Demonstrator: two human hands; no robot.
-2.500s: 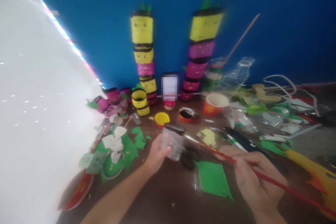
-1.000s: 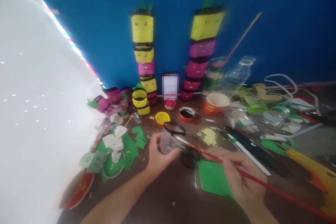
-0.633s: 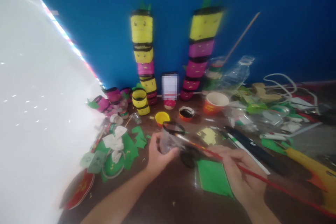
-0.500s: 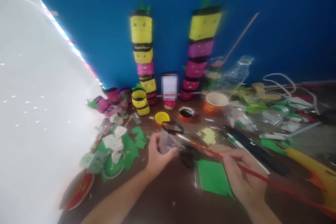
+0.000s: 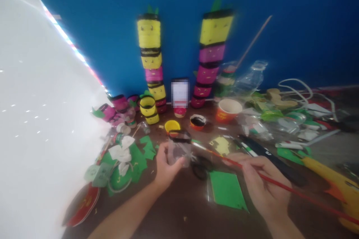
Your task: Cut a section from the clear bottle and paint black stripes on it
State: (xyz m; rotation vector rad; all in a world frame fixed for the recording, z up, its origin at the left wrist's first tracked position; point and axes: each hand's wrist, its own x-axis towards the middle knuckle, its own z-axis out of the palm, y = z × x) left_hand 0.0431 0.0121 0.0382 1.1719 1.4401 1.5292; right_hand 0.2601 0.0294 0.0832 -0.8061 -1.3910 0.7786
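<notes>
My left hand grips a clear plastic cup with a black band round its rim, fingers behind and thumb in front. Between the fingers of my right hand lies a long red paintbrush. Its tip points left and ends close to the cup's right side; whether it touches is hard to tell. Beyond the cup stand a yellow paint pot and a small pot of black paint. Black scissors lie just right of the cup, partly blurred. A green sheet rests between my hands.
Two tall stacks of painted cups, a left stack and a right stack, lean near the blue wall. A paper cup, plastic bottle and yellow glue gun are at right. Green scraps and a red bowl lie left.
The cup has been tipped in my left hand, so its side now faces me more and the rim looks narrower. My right hand and the brush have shifted slightly right.
</notes>
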